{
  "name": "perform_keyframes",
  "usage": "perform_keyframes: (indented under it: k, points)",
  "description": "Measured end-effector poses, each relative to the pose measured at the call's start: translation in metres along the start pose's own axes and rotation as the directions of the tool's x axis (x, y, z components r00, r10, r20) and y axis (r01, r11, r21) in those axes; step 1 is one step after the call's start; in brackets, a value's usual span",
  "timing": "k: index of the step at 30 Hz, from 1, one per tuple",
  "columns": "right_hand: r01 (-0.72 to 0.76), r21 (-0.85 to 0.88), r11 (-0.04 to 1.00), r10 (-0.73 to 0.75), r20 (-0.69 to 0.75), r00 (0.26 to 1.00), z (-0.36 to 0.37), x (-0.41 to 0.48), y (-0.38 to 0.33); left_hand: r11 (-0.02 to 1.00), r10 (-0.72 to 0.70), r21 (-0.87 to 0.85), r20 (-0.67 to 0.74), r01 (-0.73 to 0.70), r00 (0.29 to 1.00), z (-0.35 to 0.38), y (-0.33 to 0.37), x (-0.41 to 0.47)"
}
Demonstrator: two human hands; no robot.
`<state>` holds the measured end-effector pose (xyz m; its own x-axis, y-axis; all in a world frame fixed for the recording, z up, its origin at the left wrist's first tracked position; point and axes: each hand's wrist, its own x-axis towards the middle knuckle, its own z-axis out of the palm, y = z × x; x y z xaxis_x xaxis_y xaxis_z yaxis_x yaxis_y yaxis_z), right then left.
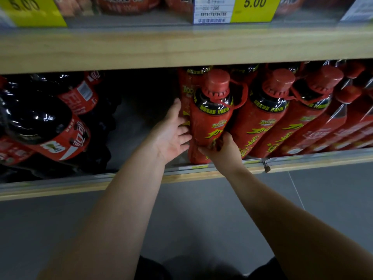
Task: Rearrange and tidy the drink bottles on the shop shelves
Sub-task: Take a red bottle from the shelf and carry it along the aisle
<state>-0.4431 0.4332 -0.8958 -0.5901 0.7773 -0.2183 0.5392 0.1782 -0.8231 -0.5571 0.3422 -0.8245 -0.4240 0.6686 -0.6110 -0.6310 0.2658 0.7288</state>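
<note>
Evidently full and heavy, the red bottle (210,118) stood at the shelf lip (201,168), leftmost of its row; the right hand (224,150) grasped its lower body, the left hand (171,134) lay open-palmed against its slick, film-wrapped side.

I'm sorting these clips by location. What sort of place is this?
Most likely a shop's drinks aisle. Wooden shelves carry yellow price tags reading 5.00, one beside a barcode label, and rows of identical red bottles fill the lower shelf, with cola bottles to the left.
</note>
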Motion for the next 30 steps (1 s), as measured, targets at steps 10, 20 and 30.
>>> perform_keyframes:
  k: [10,20,30]
  points:
    - [-0.135,0.508,0.851,0.040,0.194,0.980,-0.036,-0.039,-0.037,0.992,0.082,-0.084,-0.094,-0.090,0.992,0.020,-0.001,-0.023]
    - [-0.135,0.576,0.806,0.006,0.221,0.975,-0.052,-0.048,-0.054,0.983,0.183,0.033,-0.121,-0.180,0.976,0.029,-0.009,-0.017]
    - [-0.257,0.702,0.664,0.156,0.206,0.966,-0.061,-0.038,-0.035,0.982,0.172,-0.032,-0.227,-0.184,0.959,0.030,-0.012,-0.009]
